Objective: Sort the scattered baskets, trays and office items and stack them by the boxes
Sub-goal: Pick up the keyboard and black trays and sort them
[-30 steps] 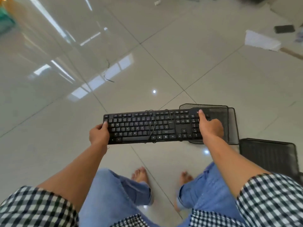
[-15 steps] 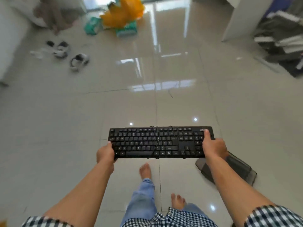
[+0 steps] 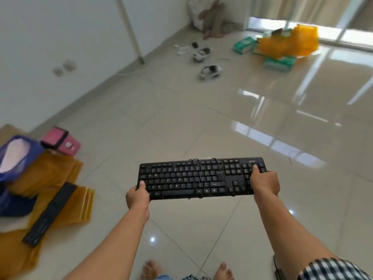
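Left hand and right hand grip the keyboard by its ends. A second keyboard already lies on the yellow pile; the task looks partway done.

Keyboard is black w/ small white letters, & the cord on it is black too. Other keyboard on the L is black. Folders are yellow-orange. Box is pink w/ a black band. Bag is blue, whitish inside. Floor is shiny beige squares. Wall is white. Sleeve has black & white checks. Far off: yellow sack, green packs
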A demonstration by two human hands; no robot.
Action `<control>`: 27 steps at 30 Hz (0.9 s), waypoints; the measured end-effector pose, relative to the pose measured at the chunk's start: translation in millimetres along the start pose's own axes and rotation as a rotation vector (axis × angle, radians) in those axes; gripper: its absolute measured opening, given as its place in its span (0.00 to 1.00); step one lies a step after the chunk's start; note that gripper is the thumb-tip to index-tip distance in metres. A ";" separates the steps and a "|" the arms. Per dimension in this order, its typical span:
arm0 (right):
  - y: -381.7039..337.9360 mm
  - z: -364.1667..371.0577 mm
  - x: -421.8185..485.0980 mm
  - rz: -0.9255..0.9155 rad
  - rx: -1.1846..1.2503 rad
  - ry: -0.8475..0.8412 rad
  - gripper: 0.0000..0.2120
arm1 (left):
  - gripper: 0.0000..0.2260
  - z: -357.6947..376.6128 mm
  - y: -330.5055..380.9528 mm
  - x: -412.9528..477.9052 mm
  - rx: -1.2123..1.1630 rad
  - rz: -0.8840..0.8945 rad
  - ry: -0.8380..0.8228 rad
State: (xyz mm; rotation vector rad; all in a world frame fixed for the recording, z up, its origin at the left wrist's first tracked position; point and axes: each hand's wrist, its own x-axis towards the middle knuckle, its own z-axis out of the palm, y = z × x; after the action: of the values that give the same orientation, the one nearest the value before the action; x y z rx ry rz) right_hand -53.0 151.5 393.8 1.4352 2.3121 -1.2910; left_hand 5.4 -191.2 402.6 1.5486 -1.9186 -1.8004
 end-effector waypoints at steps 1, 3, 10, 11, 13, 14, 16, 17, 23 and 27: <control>-8.0 16.3 -13.1 -0.025 -0.021 -0.027 0.26 | 0.09 -19.1 1.1 9.2 -0.017 -0.007 0.043; -22.6 50.3 -42.0 -0.078 -0.058 -0.076 0.26 | 0.08 -58.9 4.1 25.7 -0.042 -0.026 0.127; -62.6 177.1 -162.0 -0.270 -0.198 -0.218 0.27 | 0.08 -209.0 -4.1 91.1 -0.185 -0.107 0.347; -67.3 194.7 -179.8 -0.291 -0.216 -0.233 0.27 | 0.08 -229.8 -4.8 99.5 -0.197 -0.119 0.365; -75.0 229.8 -215.2 -0.323 -0.236 -0.258 0.27 | 0.09 -270.6 -5.5 115.2 -0.227 -0.132 0.403; -77.6 246.5 -233.0 -0.338 -0.244 -0.274 0.26 | 0.10 -290.5 -5.5 122.2 -0.244 -0.141 0.423; -80.5 280.4 -267.4 -0.367 -0.255 -0.305 0.25 | 0.10 -329.7 -7.0 137.7 -0.268 -0.166 0.457; -81.6 296.5 -283.9 -0.380 -0.263 -0.320 0.25 | 0.10 -348.3 -8.1 145.8 -0.281 -0.177 0.470; -88.6 376.8 -365.0 -0.472 -0.311 -0.410 0.24 | 0.08 -438.3 -12.7 189.2 -0.368 -0.235 0.566; -105.2 416.2 -392.6 -0.525 -0.331 -0.455 0.23 | 0.08 -466.4 -7.5 218.4 -0.414 -0.257 0.598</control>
State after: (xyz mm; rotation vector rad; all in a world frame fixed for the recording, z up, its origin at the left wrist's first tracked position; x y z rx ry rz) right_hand -51.6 -430.3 394.5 0.3896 2.4810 -1.1059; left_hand 208.8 -664.1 419.3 1.9340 -1.0507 -1.4424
